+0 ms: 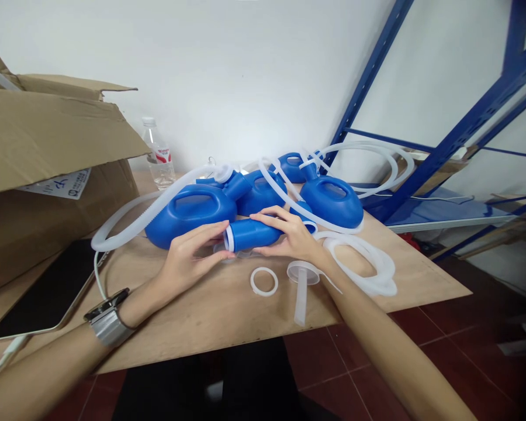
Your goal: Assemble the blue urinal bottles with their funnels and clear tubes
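A blue plastic tube (255, 234) with a white rim at its left end lies level between my hands, just above the table. My left hand (195, 257) pinches the rimmed end between thumb and fingers. The other end is in the grip of my right hand (291, 234), fingers on top and thumb below. Near them on the table are a white ring (263, 291) and a translucent cap with a strap (302, 275). Behind the tube stand several blue bottles with handles, one at the left (193, 210) and one at the right (333, 204).
A coiled clear hose (377, 266) lies at the right, and another hose (123, 234) loops at the left. Also at the left are a tablet (48, 292), an open cardboard box (61, 140) and a water bottle (160, 158). A blue metal shelf (447, 207) stands beyond the table's right edge.
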`<state>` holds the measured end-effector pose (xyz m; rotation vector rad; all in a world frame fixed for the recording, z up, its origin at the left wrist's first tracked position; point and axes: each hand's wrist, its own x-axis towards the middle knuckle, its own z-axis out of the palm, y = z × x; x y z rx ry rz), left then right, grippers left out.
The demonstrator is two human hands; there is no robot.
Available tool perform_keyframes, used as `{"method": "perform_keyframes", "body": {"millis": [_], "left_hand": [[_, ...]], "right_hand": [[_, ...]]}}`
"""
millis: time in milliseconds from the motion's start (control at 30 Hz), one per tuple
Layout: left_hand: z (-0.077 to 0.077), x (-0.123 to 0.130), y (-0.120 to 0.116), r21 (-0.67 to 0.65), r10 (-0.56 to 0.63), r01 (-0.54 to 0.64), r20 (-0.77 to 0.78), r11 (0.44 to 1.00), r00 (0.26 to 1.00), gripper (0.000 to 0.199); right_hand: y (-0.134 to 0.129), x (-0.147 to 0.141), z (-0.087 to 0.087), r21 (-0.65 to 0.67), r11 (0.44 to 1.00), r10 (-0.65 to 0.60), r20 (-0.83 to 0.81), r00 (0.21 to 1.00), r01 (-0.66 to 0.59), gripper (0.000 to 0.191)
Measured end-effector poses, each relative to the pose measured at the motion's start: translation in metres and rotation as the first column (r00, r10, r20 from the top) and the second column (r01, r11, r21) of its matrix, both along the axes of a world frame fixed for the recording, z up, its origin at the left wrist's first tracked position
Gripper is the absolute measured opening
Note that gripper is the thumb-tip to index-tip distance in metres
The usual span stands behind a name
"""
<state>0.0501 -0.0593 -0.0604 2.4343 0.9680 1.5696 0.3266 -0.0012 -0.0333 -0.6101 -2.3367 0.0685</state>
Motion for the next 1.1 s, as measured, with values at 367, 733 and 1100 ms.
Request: {"method": "perform_keyframes", "body": {"millis": [367,733,1100], "left_hand": [[-0.001,-0.004,-0.001,0.331,0.104,-0.027,-0.217,0.943,0.971,0.057],[0.005,-0.006,-0.007,0.317,-0.001,0.211,-0.554,0.925,0.833,0.055],[-0.006,-0.006,0.004,0.090,0.152,-0.129,-0.340,0.988,0.928,0.052]], "right_hand": [[0.003,0.001,0.000,-0.084,0.995,0.061,0.010,0.998,-0.060,0.067],[0.006,-0.001,-0.004,-0.141,0.987,0.085,0.009,0.996,-0.083,0.067],[0.015,0.012,-0.002,0.015,0.979,-0.202,0.072,0.977,0.202,0.065]]}}
